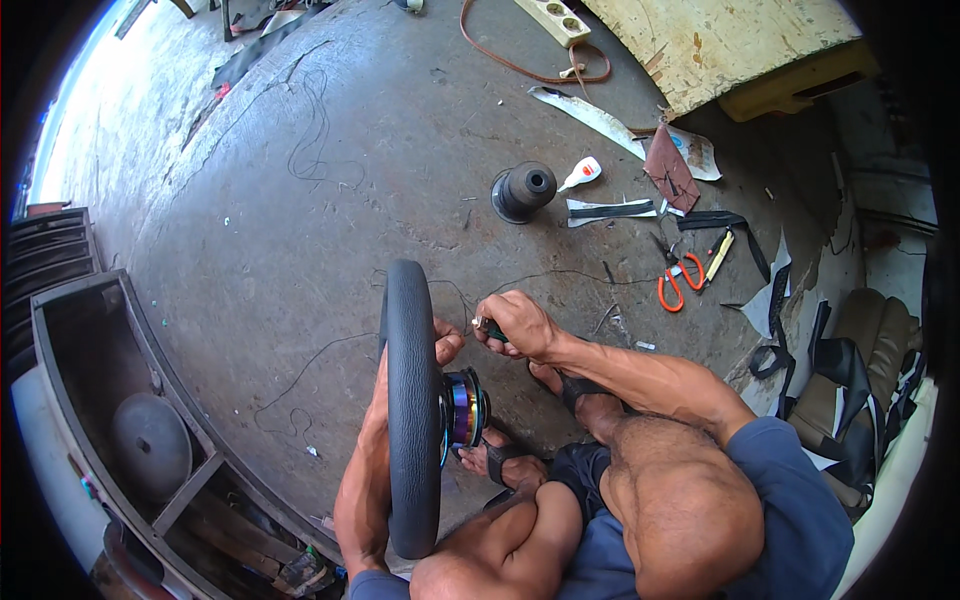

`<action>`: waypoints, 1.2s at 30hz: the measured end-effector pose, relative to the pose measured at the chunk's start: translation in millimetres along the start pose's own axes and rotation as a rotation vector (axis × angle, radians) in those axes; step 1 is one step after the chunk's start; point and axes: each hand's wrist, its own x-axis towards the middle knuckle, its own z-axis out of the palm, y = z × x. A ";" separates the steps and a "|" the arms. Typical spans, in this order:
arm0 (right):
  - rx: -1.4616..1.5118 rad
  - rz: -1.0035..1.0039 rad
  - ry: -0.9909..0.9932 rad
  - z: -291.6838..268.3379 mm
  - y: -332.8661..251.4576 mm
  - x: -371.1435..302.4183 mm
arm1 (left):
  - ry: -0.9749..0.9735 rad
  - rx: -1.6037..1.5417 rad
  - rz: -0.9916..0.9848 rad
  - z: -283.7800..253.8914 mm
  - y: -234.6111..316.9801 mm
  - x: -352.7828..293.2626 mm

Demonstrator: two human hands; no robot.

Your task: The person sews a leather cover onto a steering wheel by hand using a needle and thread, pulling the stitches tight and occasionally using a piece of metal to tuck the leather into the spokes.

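Observation:
A black leather-covered steering wheel (412, 420) stands edge-on against my left thigh, its rainbow-tinted metal hub (466, 408) facing right. My left forearm runs behind the rim, and my left hand (448, 342) shows just beyond it with the fingers curled closed. What those fingers pinch is too small to tell. My right hand (516, 322) is closed around a small dark green lighter (492, 329), its pale tip pointing at my left hand. A thin dark thread (458, 290) trails over the floor close to both hands.
Ahead stand a black thread cone (524, 192) and a small white bottle (582, 173). Orange-handled scissors (672, 287), a yellow cutter (719, 256) and material scraps (672, 170) lie right. A metal-framed box (120, 300) borders the left; a seat cover (850, 370) lies far right.

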 end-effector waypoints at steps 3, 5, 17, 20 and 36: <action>-0.003 -0.013 -0.005 6.6 -2.9 1.2 | 0.013 -0.005 -0.002 -2.6 2.0 -3.0; 0.003 -0.012 0.012 4.8 -1.6 0.3 | 0.015 -0.006 -0.008 -0.2 4.3 -2.1; 0.039 -0.170 0.004 -1.1 -7.4 -20.8 | -0.040 0.044 0.006 -3.0 7.6 -3.4; 0.061 -0.159 -0.008 -0.4 -2.1 -16.8 | -0.045 0.083 0.032 -1.5 13.0 -6.0; -0.854 -0.362 0.265 -70.6 26.0 -38.4 | -0.038 0.044 0.001 2.0 7.4 -2.8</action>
